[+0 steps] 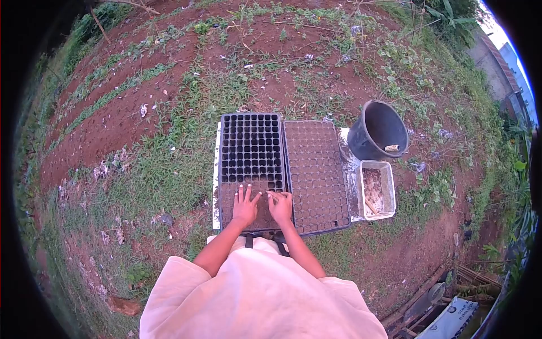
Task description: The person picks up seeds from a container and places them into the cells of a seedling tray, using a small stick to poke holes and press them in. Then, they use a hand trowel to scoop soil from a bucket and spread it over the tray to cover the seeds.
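A black seedling tray (252, 117) lies lengthwise in front of me. Its far cells are bare and dark, while brown soil (228, 195) covers the near part. My left hand (245, 211) rests on that soil with its fingers spread. Beside it, my right hand (280, 208) is over the tray's near right part, its fingers drawn together at the soil. Whatever those fingers may hold is hidden. Along the right side lies a second seedling tray (286, 135), its cells filled with soil almost throughout; one dark cell shows near its front right corner.
To the right, a dark bucket (362, 141) stands behind a white plastic basket (392, 198) with some soil and a small stick-like piece inside. A white board (216, 198) shows beneath the trays. Grass, weeds and red soil beds surround them; a printed sack (451, 321) lies at lower right.
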Motion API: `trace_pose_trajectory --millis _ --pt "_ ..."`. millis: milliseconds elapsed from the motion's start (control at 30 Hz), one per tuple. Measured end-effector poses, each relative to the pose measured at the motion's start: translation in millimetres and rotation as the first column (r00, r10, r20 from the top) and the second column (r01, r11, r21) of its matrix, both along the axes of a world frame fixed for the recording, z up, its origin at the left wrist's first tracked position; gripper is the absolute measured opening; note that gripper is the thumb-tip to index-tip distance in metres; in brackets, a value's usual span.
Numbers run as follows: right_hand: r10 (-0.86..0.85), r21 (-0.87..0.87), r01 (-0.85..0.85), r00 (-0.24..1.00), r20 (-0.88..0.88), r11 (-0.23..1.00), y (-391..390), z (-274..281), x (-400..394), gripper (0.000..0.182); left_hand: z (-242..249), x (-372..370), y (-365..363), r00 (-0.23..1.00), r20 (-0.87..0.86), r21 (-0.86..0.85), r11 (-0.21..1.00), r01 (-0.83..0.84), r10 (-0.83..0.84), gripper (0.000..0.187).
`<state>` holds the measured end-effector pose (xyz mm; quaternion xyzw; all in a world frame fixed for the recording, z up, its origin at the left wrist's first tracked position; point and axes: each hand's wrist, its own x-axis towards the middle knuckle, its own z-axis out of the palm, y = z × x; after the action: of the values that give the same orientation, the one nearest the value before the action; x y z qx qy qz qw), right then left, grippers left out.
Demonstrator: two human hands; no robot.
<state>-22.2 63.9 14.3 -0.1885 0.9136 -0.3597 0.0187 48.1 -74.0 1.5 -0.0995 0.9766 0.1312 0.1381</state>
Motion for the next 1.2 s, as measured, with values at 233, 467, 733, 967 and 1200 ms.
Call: trace_pose_trajectory --millis 233,467,733,967,1200 --pt "-0.009 -0.041 0.011 0.999 0.041 0.999 -0.5 -7.2 -0.5 0.019 4.7 3.1 1.0 1.0 -0.021 0.009 1.0 0.001 -0.001 0.057" --pt "-0.011 -0.017 0.013 0.994 0.11 1.0 4.2 -0.2 -4.3 0.019 8.3 4.9 2.8 1.0 -0.003 0.027 0.999 -0.016 0.016 0.051" --pt "0.022 -0.035 -0.02 0.998 0.056 0.999 6.1 -5.2 -2.8 0.019 7.1 7.7 2.8 1.0 0.001 0.043 0.999 -0.02 0.02 0.051" --pt "-0.007 -0.074 0.015 0.994 0.112 0.997 5.0 -0.5 -1.8 0.02 4.7 8.8 2.3 1.0 -0.012 0.012 1.0 -0.013 0.013 0.054" --pt "-0.016 -0.071 0.02 0.998 0.063 0.997 3.2 -1.9 1.2 0.02 0.1 9.6 1.2 1.0 -0.008 -0.011 1.0 -0.001 0.001 0.056"
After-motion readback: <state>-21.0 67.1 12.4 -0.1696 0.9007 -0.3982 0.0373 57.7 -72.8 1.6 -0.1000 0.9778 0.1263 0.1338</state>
